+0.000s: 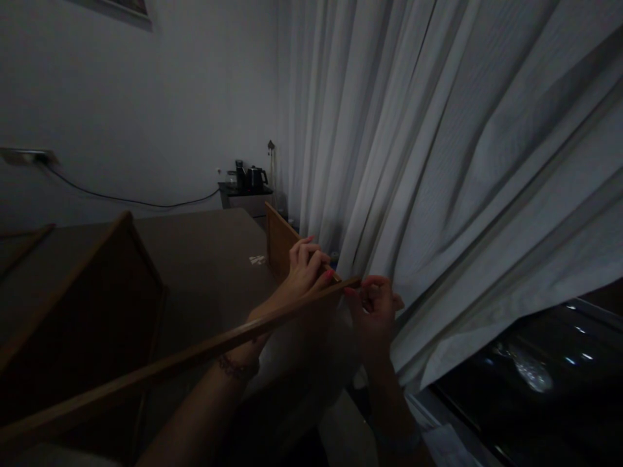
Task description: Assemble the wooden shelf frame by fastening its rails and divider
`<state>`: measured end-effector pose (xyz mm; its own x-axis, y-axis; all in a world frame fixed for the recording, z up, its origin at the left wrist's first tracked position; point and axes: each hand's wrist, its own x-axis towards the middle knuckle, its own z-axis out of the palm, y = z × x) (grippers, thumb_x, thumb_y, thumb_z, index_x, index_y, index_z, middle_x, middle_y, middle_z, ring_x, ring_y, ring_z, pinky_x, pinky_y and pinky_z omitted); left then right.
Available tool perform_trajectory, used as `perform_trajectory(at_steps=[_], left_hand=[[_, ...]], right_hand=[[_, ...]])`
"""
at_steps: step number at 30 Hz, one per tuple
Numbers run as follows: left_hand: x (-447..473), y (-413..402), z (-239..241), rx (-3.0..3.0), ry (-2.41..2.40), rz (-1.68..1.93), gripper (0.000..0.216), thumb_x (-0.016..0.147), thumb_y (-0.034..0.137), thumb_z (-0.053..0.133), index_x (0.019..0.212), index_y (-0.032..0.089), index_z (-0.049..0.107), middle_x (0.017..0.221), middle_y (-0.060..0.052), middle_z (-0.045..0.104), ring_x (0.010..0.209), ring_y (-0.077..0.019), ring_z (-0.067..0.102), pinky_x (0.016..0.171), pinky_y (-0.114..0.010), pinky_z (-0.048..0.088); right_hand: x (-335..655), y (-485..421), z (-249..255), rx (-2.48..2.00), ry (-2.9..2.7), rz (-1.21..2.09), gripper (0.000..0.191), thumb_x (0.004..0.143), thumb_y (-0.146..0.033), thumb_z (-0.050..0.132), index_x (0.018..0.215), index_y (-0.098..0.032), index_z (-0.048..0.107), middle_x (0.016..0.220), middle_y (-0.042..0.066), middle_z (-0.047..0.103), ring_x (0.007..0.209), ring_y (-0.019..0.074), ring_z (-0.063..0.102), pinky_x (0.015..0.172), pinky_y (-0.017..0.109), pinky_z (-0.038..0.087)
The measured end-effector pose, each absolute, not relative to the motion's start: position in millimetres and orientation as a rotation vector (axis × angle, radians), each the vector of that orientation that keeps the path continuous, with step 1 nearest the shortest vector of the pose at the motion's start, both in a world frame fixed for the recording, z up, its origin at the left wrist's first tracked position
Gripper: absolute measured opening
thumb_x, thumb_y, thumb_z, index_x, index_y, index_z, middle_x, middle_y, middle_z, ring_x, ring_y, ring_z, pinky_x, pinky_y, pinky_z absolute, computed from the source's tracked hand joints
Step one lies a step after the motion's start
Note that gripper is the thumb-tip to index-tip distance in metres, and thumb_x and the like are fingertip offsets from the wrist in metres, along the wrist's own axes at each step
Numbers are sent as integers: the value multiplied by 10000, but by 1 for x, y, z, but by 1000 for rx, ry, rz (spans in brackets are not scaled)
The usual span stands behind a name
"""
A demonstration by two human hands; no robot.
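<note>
A wooden frame piece with a long rail [195, 353] runs from the lower left up to a corner near the curtain, where it meets a wooden panel [276, 243]. My left hand [306, 266] curls over the top edge at that corner, fingers closed on the wood. My right hand [372, 308] is pinched just right of the rail's end, fingers closed on something small I cannot make out. The room is dim.
A large pale curtain [462, 162] hangs to the right. A dark tabletop [204, 259] lies beyond the rail, with another wooden frame [82, 292] at the left. A kettle [256, 176] stands on a small cabinet by the far wall. A cable [121, 198] runs along the wall.
</note>
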<state>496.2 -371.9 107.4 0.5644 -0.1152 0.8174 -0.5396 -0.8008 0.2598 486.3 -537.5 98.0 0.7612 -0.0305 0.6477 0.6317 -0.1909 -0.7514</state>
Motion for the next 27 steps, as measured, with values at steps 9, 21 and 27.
perform_trajectory(at_steps=[9, 21, 27], left_hand=[[508, -373, 93, 2184, -600, 1221, 472, 957, 589, 247, 1105, 226, 509, 1124, -88, 488, 1324, -295, 331, 1135, -572, 199], [489, -380, 101, 2135, -562, 1238, 625, 872, 722, 276, 1115, 220, 558, 1041, -86, 471, 1244, -301, 421, 1141, -526, 202], [481, -391, 108, 2134, -562, 1169, 800, 772, 834, 111, 1029, 193, 516, 1074, -110, 468, 1227, -316, 410, 1121, -541, 207]], right_hand=[[490, -540, 106, -1709, -539, -506, 463, 813, -607, 609, 1052, -216, 543, 544, -101, 431, 517, 99, 400, 617, 254, 323], [493, -541, 109, -1917, -592, -623, 580, 819, -761, 450, 755, -211, 622, 615, -41, 586, 696, 174, 486, 793, 333, 249], [495, -543, 109, -1927, -636, -624, 571, 832, -747, 445, 752, -213, 632, 610, -39, 596, 655, 160, 491, 797, 332, 269]])
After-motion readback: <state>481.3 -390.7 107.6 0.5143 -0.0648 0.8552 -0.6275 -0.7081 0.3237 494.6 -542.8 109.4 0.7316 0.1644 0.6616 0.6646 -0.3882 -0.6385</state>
